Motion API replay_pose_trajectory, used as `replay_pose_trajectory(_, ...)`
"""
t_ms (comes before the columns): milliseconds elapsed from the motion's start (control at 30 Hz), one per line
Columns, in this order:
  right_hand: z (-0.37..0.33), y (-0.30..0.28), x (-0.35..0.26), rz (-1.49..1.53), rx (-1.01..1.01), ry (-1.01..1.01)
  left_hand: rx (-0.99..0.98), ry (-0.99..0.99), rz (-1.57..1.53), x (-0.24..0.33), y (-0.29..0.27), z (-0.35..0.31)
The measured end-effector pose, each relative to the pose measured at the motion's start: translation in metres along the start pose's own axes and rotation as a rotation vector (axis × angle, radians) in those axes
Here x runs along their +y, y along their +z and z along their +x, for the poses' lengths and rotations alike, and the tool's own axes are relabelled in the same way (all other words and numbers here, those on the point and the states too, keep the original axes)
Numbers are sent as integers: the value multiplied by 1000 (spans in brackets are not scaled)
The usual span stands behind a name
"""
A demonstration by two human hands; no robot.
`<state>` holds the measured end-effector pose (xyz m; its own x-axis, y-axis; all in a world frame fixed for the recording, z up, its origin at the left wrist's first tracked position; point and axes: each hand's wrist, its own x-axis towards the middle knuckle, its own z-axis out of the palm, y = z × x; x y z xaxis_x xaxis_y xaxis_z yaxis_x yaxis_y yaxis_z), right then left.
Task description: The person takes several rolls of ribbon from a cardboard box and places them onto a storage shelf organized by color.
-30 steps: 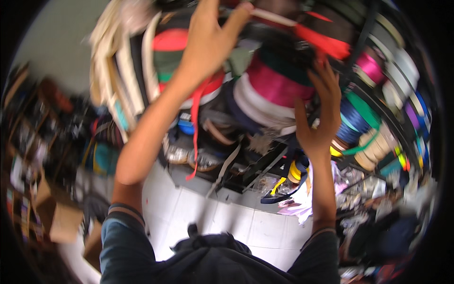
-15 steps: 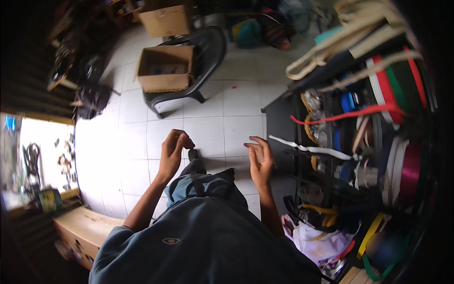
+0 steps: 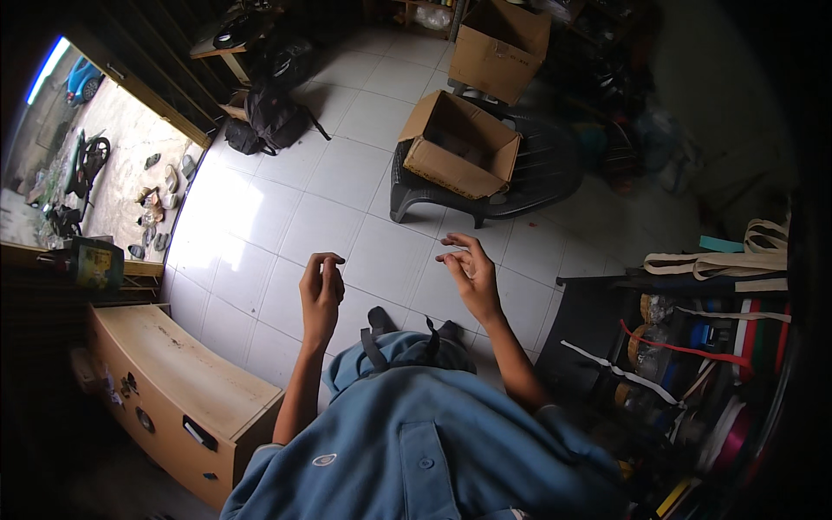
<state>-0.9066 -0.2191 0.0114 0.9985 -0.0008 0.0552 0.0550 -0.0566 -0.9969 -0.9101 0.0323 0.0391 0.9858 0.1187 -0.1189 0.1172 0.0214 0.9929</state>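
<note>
Both hands are raised in front of my body over the tiled floor (image 3: pixel 316 221), apart from each other. My left hand (image 3: pixel 321 290) is loosely bent, with its fingertips turned inward to the right and nothing visible in it. On the other side, my right hand (image 3: pixel 472 276) holds nothing, its thumb and fingers spread with a gap between them. Neither hand touches anything. Beyond my right hand, an open cardboard box (image 3: pixel 451 165) rests on a dark plastic chair (image 3: pixel 546 165).
Another cardboard box (image 3: pixel 494 65) stands behind the chair. A rack with ribbon and strap rolls (image 3: pixel 737 347) is at right, its loose ends sticking out. At left are a wooden cabinet (image 3: pixel 182 355) and a bright doorway with shoes outside (image 3: pixel 169 178). A black backpack (image 3: pixel 277 117) lies farther off.
My view has turned left, so the boxes, chair and rack now appear farther right and more of the doorway and cabinet shows. Both hands stay raised without holding anything visible.
</note>
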Motion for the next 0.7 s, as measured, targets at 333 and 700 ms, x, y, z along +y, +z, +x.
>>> replay_pose_trajectory(333, 140, 91, 42, 87, -8, 98, -68, 83, -64, -9, -68, 149)
replay_pose_trajectory(700, 406, 154, 59, 66, -157, 11, 125, -22, -14, 21, -102, 366)
